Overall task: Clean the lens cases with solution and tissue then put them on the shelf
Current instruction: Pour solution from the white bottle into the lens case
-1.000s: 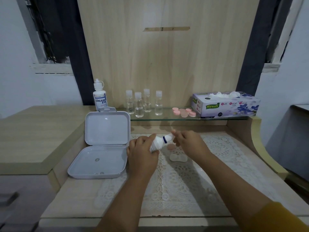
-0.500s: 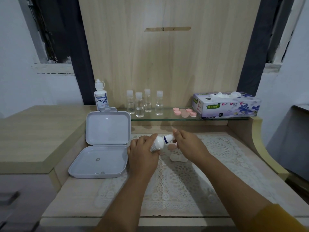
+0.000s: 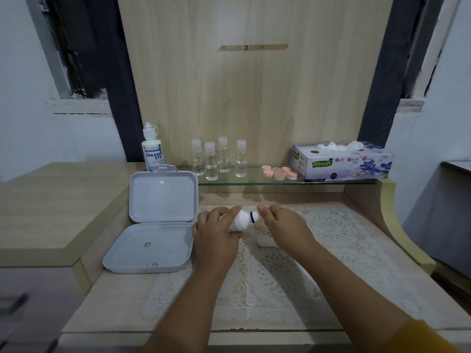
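Almost no change over the last second: both hands hold the same pose, only a slight wrist shift. Left hand (image 3: 216, 234) is wrapped round the body of the small solution bottle (image 3: 240, 220), held tilted, nozzle end pointing right. Right hand (image 3: 285, 226) pinches the cap end with the blue band. My read: cap is being twisted off or on, cannot tell which; no solution is out yet, so cleaning has not really started.

Lens case (image 3: 265, 241), pale, lies on the lace mat (image 3: 280, 276) on the surface (image 3: 107, 296), just below and partly hidden by the right hand. A pink piece near the right fingers is probably one of its caps, too hidden to be sure.

Around:
- Open grey box (image 3: 150, 247) to the left, lid up, touching distance from the left hand; a couple of small bits lie in its base.
- Glass shelf (image 3: 254, 183) at the far side carries a bigger Dream Eye bottle (image 3: 152, 149), four small clear bottles (image 3: 219, 159), pink caps (image 3: 279, 172) and the tissue box (image 3: 341, 161) on the right.

Obstructions: none serious. Free shelf space sits between the clear bottles and the pink caps; the tissue is a reach past the case.
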`<state>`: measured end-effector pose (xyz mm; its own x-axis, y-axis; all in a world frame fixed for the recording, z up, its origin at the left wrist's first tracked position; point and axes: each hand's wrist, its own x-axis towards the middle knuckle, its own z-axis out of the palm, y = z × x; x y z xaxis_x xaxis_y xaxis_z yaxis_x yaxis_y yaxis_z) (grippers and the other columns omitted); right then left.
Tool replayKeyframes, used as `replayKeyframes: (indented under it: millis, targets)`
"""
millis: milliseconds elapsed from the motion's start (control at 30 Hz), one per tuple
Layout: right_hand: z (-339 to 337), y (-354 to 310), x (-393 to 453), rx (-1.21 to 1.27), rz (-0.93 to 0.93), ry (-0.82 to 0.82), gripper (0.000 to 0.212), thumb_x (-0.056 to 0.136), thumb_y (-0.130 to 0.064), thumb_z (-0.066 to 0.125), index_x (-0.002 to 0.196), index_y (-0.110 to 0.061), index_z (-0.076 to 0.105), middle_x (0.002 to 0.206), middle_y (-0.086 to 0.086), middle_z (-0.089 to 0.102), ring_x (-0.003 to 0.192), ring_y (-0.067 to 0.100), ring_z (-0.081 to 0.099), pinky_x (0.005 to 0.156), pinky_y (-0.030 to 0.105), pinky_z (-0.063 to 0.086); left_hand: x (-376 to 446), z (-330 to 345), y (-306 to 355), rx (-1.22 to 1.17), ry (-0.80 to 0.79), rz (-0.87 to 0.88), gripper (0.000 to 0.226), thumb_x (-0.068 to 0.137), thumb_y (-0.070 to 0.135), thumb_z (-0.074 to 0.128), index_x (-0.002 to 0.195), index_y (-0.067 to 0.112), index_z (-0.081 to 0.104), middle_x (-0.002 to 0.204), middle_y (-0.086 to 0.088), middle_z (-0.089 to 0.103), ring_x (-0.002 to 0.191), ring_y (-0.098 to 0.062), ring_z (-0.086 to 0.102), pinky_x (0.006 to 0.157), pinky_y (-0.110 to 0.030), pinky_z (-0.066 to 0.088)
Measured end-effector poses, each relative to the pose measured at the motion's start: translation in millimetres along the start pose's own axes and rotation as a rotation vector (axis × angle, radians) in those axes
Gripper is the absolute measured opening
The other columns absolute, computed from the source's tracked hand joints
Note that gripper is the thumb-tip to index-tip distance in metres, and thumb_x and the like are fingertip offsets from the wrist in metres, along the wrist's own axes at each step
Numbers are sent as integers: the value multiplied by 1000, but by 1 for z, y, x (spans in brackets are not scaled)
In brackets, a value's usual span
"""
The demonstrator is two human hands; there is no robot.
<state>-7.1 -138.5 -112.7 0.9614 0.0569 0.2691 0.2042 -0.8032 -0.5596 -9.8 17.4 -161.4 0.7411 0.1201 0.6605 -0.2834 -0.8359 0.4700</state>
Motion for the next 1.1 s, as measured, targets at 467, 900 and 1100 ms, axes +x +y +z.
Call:
replayKeyframes:
  millis: [467, 900, 1100]
  targets:
    - [2, 2, 2, -205, -81, 136, 30, 101, -38, 32, 102, -25, 60, 97, -6, 62, 95, 16, 52, 78, 32, 24, 0, -1, -1, -58, -20, -9, 63, 65, 19, 84, 122, 31, 62, 112, 9, 64, 103, -22, 48, 84, -31, 29]
    - [-6, 51, -36, 309, 116, 71, 17, 92, -42, 53, 97, -29, 63, 94, -10, 62, 84, 5, 58, 76, 29, 50, 5, 1, -2, -338, -173, -314, 52, 85, 35, 66, 129, 38, 39, 118, 7, 61, 105, -19, 58, 89, -45, 49]
    - [2, 61, -32, 114, 71, 22, 44, 82, -47, 66, 122, -28, 59, 105, -11, 57, 96, 8, 53, 85, 31, 48, 10, 2, 0, -306, -197, -335, 48, 90, 33, 60, 132, 24, 38, 116, 0, 61, 101, -23, 57, 83, -40, 48]
